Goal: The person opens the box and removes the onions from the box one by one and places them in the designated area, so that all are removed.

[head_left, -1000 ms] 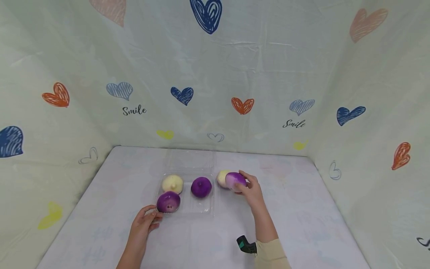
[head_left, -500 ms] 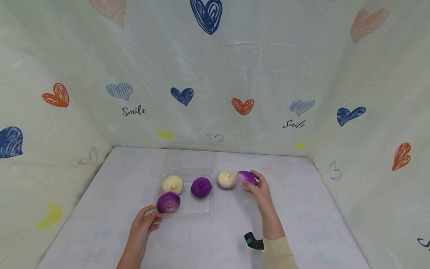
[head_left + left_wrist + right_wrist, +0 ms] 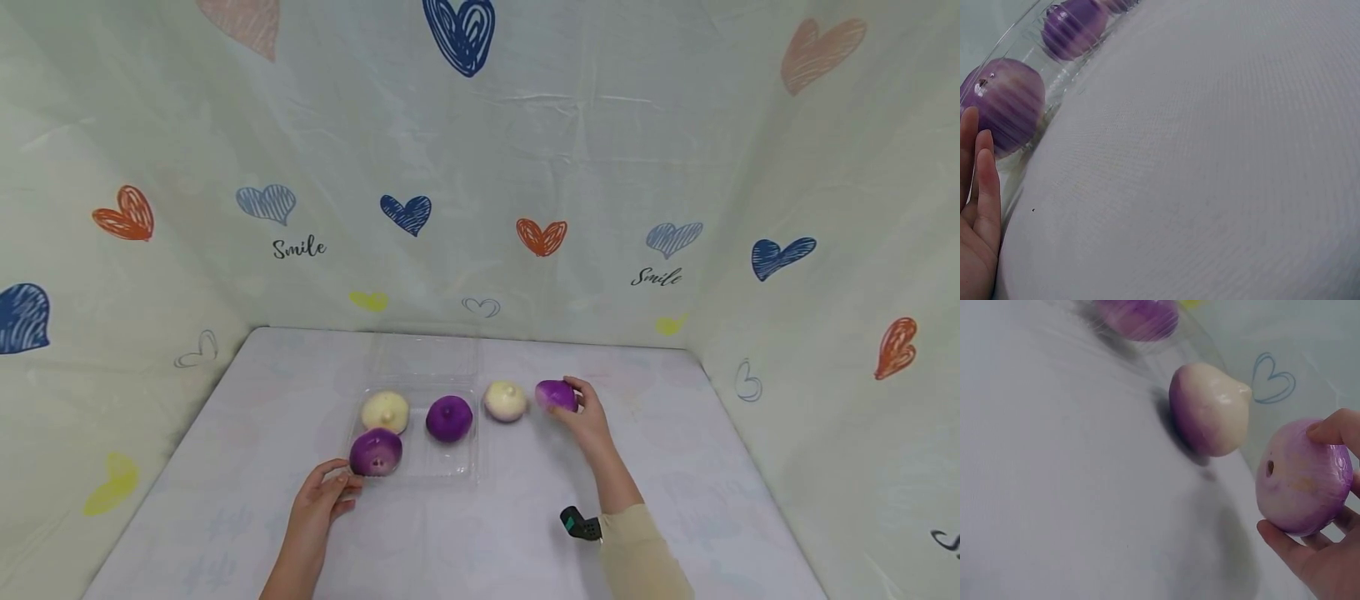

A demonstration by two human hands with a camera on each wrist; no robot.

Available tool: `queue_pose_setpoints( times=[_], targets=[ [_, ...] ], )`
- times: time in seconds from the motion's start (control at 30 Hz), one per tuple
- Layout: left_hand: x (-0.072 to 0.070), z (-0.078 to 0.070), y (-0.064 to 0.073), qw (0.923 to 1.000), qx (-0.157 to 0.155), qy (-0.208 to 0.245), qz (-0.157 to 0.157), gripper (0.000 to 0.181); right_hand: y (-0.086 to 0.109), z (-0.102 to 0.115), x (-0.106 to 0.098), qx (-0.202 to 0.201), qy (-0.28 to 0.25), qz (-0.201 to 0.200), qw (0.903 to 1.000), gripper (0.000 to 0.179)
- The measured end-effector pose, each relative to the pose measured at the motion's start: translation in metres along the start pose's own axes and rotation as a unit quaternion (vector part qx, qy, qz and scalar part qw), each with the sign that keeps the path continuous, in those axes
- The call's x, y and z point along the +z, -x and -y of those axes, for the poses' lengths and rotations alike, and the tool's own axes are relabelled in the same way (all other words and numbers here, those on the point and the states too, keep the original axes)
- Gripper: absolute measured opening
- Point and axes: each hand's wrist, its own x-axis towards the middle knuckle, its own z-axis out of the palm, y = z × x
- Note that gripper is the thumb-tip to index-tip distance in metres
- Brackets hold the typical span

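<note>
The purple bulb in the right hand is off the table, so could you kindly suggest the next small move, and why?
Probably lower the purple bulb onto the table, right of the pale bulb: the right hand holds it raised there, outside the clear plastic container.

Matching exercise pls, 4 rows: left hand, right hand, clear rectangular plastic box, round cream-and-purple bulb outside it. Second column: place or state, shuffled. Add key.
Column 1
1. Left hand
2. Right hand
3. Clear rectangular plastic box
4. Round cream-and-purple bulb

Column 2
A. Contains three round bulbs
B. On the white table, between the box and the held bulb
C. At the box's near-left corner
D. Grips a round purple-and-pale-lilac bulb

Pairs: 1-C, 2-D, 3-A, 4-B
</note>
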Motion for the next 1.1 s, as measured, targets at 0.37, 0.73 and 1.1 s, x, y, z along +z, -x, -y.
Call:
queue_pose_setpoints(
  times=[0.37, 0.73, 1.1],
  targets=[
    [-0.002, 0.001, 0.000, 1.0000, -0.004, -0.001, 0.002, 0.030, -0.015, -0.016, 0.004, -0.092, 0.087, 0.023, 0.9917, 0.076],
    [-0.003, 0.001, -0.002, 0.9999, -0.015, -0.004, -0.002, 0.027, -0.017, -0.024, 0.012, -0.096, 0.093, 0.013, 0.9909, 0.073],
    [-0.001, 0.000, -0.001, 0.9996, -0.021, -0.017, -0.011, 0.029, -0.019, -0.031, 0.019, -0.092, 0.095, 0.017, 0.9910, 0.073]
  ],
)
